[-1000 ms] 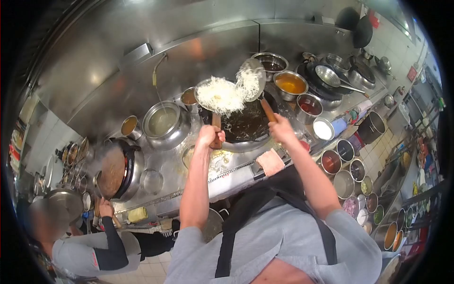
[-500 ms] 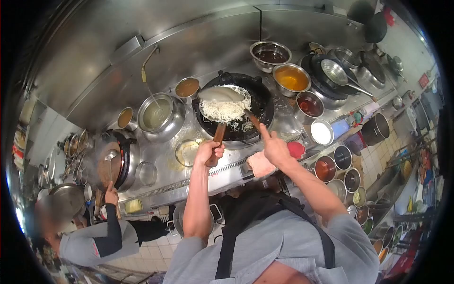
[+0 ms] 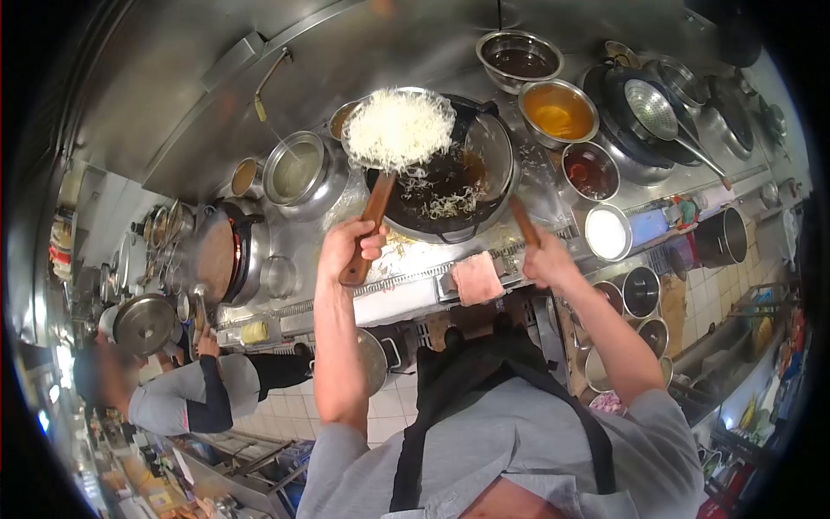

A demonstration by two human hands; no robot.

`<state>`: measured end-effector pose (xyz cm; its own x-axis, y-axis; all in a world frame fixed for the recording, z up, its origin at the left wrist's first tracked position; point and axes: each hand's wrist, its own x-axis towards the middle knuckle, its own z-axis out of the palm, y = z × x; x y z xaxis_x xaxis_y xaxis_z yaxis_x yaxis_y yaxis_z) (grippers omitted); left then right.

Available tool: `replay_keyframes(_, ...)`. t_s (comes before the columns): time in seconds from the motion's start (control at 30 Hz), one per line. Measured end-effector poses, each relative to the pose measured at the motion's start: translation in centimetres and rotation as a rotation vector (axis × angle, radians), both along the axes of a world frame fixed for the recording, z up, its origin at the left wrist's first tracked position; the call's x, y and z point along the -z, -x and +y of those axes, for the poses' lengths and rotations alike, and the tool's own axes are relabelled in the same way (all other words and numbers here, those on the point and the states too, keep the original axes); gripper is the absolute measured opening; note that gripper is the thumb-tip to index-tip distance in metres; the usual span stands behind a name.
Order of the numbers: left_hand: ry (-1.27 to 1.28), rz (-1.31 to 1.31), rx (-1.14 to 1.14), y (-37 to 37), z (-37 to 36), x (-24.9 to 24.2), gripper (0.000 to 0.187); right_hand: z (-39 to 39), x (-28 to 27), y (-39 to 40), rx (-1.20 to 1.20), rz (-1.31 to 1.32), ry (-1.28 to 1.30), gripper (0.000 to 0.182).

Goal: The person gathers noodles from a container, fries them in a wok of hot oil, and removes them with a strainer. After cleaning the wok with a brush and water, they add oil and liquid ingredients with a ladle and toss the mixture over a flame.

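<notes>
My left hand (image 3: 353, 249) is closed around the wooden handle of a strainer (image 3: 374, 212), held up over the wok's left side. A heap of thin white strands (image 3: 399, 128), either bean sprouts or noodles, covers most of its round metal head. Fingers wrapped round a second wooden handle, my right hand (image 3: 550, 261) grips a wok ladle (image 3: 490, 160). The ladle's large bowl lies at the right inside the dark wok (image 3: 406, 212). Loose strands (image 3: 456, 203) and dark liquid show in the wok.
Bowls of dark sauce (image 3: 519, 62), orange liquid (image 3: 559, 112), red liquid (image 3: 591, 171) and something white (image 3: 608, 232) stand to the right. A pink cloth (image 3: 476, 278) lies on the front edge. At left, a co-worker (image 3: 199, 385) stands by another wok (image 3: 226, 259).
The ladle's bowl has come off the white strands and moved right into the wok. The loaded strainer has risen. My right hand has shifted right, and the co-worker's ladle has moved down.
</notes>
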<state>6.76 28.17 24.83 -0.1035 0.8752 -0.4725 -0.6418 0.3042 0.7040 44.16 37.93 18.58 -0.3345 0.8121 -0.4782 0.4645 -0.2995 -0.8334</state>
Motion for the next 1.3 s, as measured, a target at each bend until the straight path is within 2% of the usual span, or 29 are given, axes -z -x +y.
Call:
replay_keyframes(0.07,-0.017,-0.005,-0.012,-0.7,0.9,-2.5,0.037,-1.8,-0.4,1.0,0.063,0.380,0.450,0.020)
replay_keyframes(0.13,-0.045,-0.034,-0.004,-0.8,2.0,-4.1,0.038,-2.8,0.1,3.2,0.107,0.601,0.663,0.008)
replay_keyframes(0.23,-0.064,-0.002,-0.030,-1.5,3.6,-6.8,0.040,-1.9,0.4,5.9,0.377,0.815,0.945,0.010)
replay_keyframes(0.27,-0.068,-0.010,-0.031,-1.5,4.0,-7.5,0.041,-1.1,1.8,6.7,0.477,0.886,1.044,0.010)
replay_keyframes(0.3,-0.076,-0.019,-0.022,-1.5,4.4,-8.1,0.042,0.7,6.1,6.0,0.414,1.119,1.187,0.008)
replay_keyframes(0.37,-0.107,-0.070,-0.008,-1.3,5.0,-8.8,0.041,3.6,6.0,3.6,0.461,1.071,1.117,0.010)
replay_keyframes(0.4,-0.122,-0.097,-0.003,-1.1,5.3,-9.1,0.040,5.2,6.0,1.7,0.487,1.093,1.185,0.012)
replay_keyframes(0.43,-0.128,-0.116,0.018,-1.0,5.6,-9.5,0.036,7.2,6.5,-0.1,0.428,1.034,1.139,0.014)
replay_keyframes(0.47,-0.121,-0.092,0.012,-0.9,5.9,-9.9,0.036,8.5,4.8,-1.5,0.445,0.918,1.068,0.015)
replay_keyframes(0.5,-0.114,-0.070,0.005,-0.9,6.1,-10.1,0.036,10.0,4.1,-2.4,0.349,0.812,0.955,0.017)
replay_keyframes(0.6,-0.075,-0.023,-0.013,-1.0,6.5,-10.1,0.035,12.8,2.4,-1.8,0.217,0.569,0.871,0.019)
replay_keyframes(0.63,-0.063,-0.010,-0.019,-0.9,6.7,-10.1,0.035,13.3,3.5,-0.7,0.177,0.559,0.824,0.019)
replay_keyframes(0.73,-0.079,-0.057,-0.022,-0.7,6.7,-9.6,0.032,14.5,7.8,3.0,0.248,0.684,0.892,0.016)
replay_keyframes(0.77,-0.085,-0.067,-0.017,-0.7,6.7,-9.5,0.032,14.8,9.6,4.0,0.306,0.747,0.998,0.018)
replay_keyframes(0.87,-0.109,-0.107,-0.006,-1.0,6.0,-8.8,0.033,12.1,11.3,5.1,0.375,0.849,0.924,0.017)
replay_keyframes(0.93,-0.129,-0.141,0.005,-1.0,5.4,-7.8,0.034,10.9,13.2,4.3,0.245,0.833,0.838,0.026)
replay_keyframes(0.97,-0.117,-0.069,-0.016,-0.8,4.9,-6.8,0.037,10.2,13.2,3.7,0.192,0.835,0.773,0.029)
replay_keyframes(1.0,-0.112,-0.048,-0.023,-0.9,4.5,-6.3,0.040,9.8,12.9,3.2,0.139,0.835,0.707,0.032)
replay_keyframes(1.03,-0.102,-0.027,-0.031,-1.1,3.9,-5.7,0.043,9.4,12.1,2.6,0.137,0.826,0.689,0.047)
replay_keyframes(1.13,-0.051,0.042,-0.044,-0.9,2.4,-3.5,0.045,7.6,8.5,0.5,0.153,0.747,0.539,0.057)
replay_keyframes(1.2,-0.041,0.136,-0.047,-0.9,0.9,-2.2,0.044,6.6,5.0,-0.4,0.176,0.599,0.397,0.062)
replay_keyframes(1.3,-0.022,0.172,-0.058,-1.0,-1.2,0.2,0.028,6.3,1.9,-1.0,0.149,0.427,0.125,0.066)
